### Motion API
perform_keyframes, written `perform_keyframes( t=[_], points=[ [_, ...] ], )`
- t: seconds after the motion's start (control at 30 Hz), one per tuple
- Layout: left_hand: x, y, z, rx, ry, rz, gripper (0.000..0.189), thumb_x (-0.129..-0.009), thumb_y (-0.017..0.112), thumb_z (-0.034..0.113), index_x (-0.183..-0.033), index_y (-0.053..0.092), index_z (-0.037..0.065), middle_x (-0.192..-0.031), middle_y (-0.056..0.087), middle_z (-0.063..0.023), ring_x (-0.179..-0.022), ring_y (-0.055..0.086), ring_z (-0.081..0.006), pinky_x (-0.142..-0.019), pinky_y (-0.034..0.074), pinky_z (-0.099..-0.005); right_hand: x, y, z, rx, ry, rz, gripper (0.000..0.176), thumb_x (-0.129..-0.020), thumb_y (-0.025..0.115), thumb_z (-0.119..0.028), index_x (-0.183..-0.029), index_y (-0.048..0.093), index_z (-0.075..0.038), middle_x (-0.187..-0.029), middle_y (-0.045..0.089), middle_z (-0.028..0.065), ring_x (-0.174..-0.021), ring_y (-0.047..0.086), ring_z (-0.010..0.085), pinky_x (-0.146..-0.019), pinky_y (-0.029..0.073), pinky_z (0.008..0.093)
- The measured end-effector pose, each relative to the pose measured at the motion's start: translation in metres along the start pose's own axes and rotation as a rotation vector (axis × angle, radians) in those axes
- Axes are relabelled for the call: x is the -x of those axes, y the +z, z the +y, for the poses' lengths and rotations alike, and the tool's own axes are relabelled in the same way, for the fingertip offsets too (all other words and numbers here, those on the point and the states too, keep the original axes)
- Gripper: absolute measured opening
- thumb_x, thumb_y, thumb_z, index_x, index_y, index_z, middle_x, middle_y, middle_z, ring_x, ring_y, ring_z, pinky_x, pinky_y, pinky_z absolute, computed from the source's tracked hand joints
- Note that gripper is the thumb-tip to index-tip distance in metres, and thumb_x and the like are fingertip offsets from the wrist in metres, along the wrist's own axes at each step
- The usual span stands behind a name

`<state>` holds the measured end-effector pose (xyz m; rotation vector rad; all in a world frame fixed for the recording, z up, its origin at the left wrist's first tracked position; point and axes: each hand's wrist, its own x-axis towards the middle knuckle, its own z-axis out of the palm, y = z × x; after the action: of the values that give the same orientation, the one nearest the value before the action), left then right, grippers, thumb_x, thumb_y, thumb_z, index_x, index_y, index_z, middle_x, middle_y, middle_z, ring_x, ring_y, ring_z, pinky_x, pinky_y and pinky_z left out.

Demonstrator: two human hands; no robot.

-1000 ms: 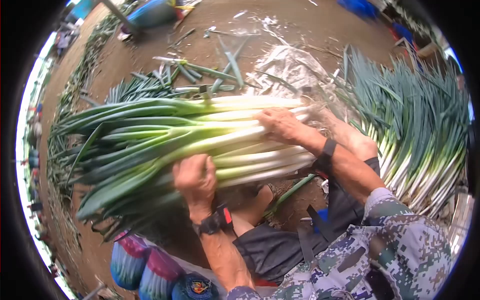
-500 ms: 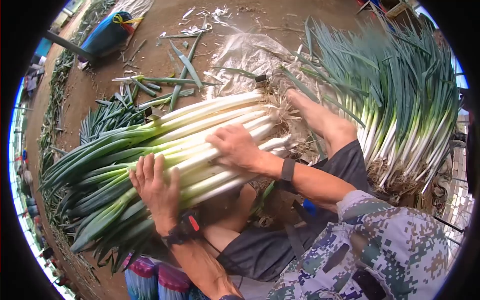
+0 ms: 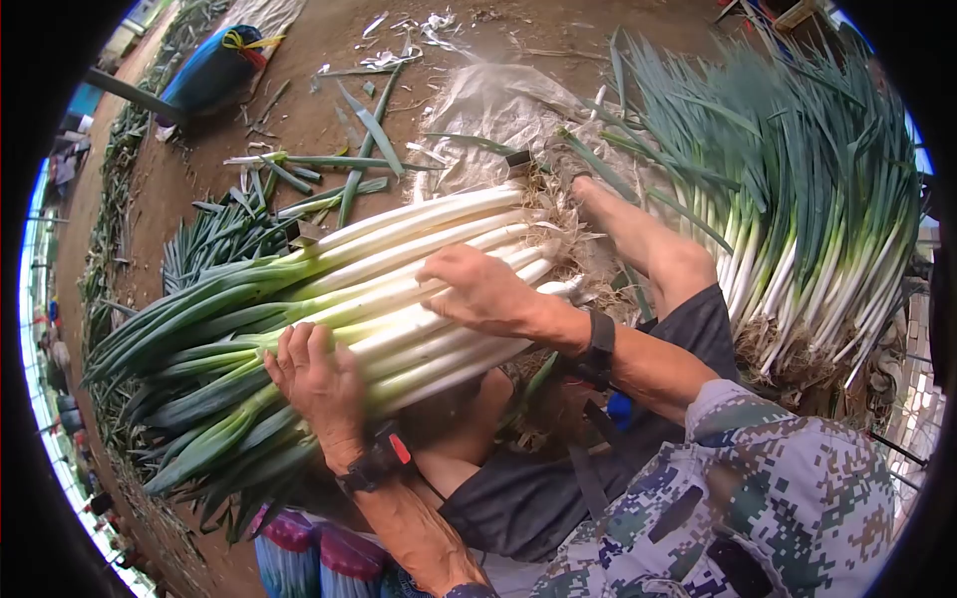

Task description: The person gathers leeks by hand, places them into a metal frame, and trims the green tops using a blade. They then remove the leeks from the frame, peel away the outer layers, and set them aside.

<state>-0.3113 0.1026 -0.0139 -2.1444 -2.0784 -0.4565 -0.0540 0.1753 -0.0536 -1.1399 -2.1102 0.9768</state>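
A thick row of large green onions [image 3: 419, 239] lies slantwise before me, white shafts and roots to the right, dark leaves to the left. My left hand [image 3: 317, 379] rests on the near side of the row where white turns green, fingers a little apart and slightly bent. Over the middle of the white shafts is my right hand [image 3: 474, 289], its fingers curled inward; whether a stalk is between them is hidden. Dark bracket ends [image 3: 518, 157] stick up along the far side of the row.
A large pile of green onions [image 3: 788, 209] leans at the right. Cut leaves [image 3: 364, 159] and a pale plastic sheet [image 3: 493, 105] lie on the dirt ground [image 3: 329, 35]. A blue bundle [image 3: 214, 70] stands far left. Wrapped bundles [image 3: 349, 558] are at the bottom, near my legs.
My right hand has lifted slightly from the shafts and its fingers have curled more. My left hand has shifted a little down and right, its fingers closer together.
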Motion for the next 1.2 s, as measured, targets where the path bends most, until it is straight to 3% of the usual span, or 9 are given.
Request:
perform_keyframes(
  t=[0.17,0.37,0.53,0.7,0.87,0.97,1.13,1.17,1.2],
  points=[
    [-0.002,-0.011,0.006,0.051,-0.025,0.010,0.024,-0.081,0.067,0.014,-0.104,0.066,0.010,-0.115,0.065,-0.0076,-0.122,0.055,-0.0294,-0.118,0.027,-0.0537,-0.031,0.021,0.003,0.302,-0.081,-0.153,0.027,-0.090,0.068,-0.033,-0.108,0.071,-0.013,-0.103,0.067,0.0129,-0.100,0.064,0.0332,-0.088,0.053,0.0443],
    [0.000,-0.014,0.003,0.069,0.004,-0.059,0.027,-0.086,0.069,0.018,-0.112,0.067,0.009,-0.121,0.062,-0.0077,-0.126,0.052,-0.0295,-0.120,0.024,-0.0527,-0.023,0.022,0.006,0.250,0.129,-0.102,0.023,-0.088,0.070,-0.037,-0.096,0.073,-0.016,-0.098,0.068,0.0097,-0.095,0.065,0.0326,-0.085,0.054,0.0440],
    [-0.005,0.009,0.005,-0.149,-0.011,-0.173,0.036,-0.093,0.063,0.021,-0.128,0.066,0.013,-0.146,0.055,-0.0085,-0.141,0.043,-0.0291,-0.121,0.019,-0.0551,-0.015,0.025,0.022,0.194,0.097,0.049,0.026,-0.088,0.068,-0.040,-0.090,0.073,-0.015,-0.093,0.068,0.0081,-0.095,0.066,0.0317,-0.083,0.053,0.0473],
    [0.000,0.018,0.005,-0.178,-0.009,-0.162,0.038,-0.092,0.058,0.017,-0.129,0.065,0.014,-0.146,0.054,-0.0078,-0.141,0.042,-0.0297,-0.121,0.018,-0.0560,0.005,0.033,0.027,0.277,-0.085,0.373,0.013,-0.086,0.066,-0.026,-0.088,0.068,-0.013,-0.088,0.065,0.0075,-0.088,0.062,0.0314,-0.076,0.051,0.0468],
    [-0.004,0.015,-0.001,-0.177,0.028,-0.202,0.039,-0.096,0.051,0.027,-0.129,0.064,0.011,-0.146,0.054,-0.0087,-0.142,0.040,-0.0299,-0.120,0.017,-0.0560,0.000,0.034,0.028,0.252,-0.068,0.306,0.013,-0.075,0.065,-0.019,-0.071,0.060,-0.008,-0.078,0.060,0.0115,-0.081,0.061,0.0308,-0.070,0.050,0.0444],
    [-0.004,0.016,-0.005,-0.211,-0.006,-0.235,0.043,-0.099,0.046,0.033,-0.128,0.064,0.007,-0.145,0.055,-0.0095,-0.143,0.039,-0.0293,-0.119,0.016,-0.0564,0.008,0.035,0.046,-0.098,-0.124,0.393,0.034,-0.084,0.068,-0.024,-0.106,0.062,0.000,-0.099,0.061,0.0197,-0.099,0.059,0.0387,-0.089,0.049,0.0486],
    [-0.006,0.055,-0.071,-0.089,0.217,-0.078,0.043,-0.100,0.046,0.034,-0.125,0.066,0.005,-0.138,0.061,-0.0117,-0.135,0.049,-0.0342,-0.117,0.024,-0.0562,0.071,-0.133,0.072,-0.002,-0.053,0.504,0.044,-0.090,0.067,-0.032,-0.119,0.062,0.001,-0.100,0.063,0.0173,-0.096,0.062,0.0300,-0.084,0.053,0.0437],
    [0.000,0.090,-0.121,0.079,0.462,0.107,0.042,-0.099,0.047,0.033,-0.124,0.066,0.005,-0.136,0.062,-0.0119,-0.133,0.050,-0.0357,-0.117,0.025,-0.0567,0.098,-0.177,0.086,-0.028,0.127,0.468,0.044,-0.091,0.067,-0.035,-0.116,0.063,0.000,-0.098,0.063,0.0157,-0.091,0.062,0.0266,-0.077,0.054,0.0410],
    [-0.006,0.077,-0.105,-0.036,0.327,0.012,0.042,-0.100,0.047,0.033,-0.124,0.066,0.005,-0.137,0.062,-0.0119,-0.133,0.050,-0.0356,-0.117,0.025,-0.0566,0.126,-0.222,0.101,-0.047,0.307,0.425,0.045,-0.092,0.067,-0.039,-0.114,0.064,0.000,-0.095,0.064,0.0140,-0.085,0.062,0.0233,-0.070,0.054,0.0383]
  ],
)
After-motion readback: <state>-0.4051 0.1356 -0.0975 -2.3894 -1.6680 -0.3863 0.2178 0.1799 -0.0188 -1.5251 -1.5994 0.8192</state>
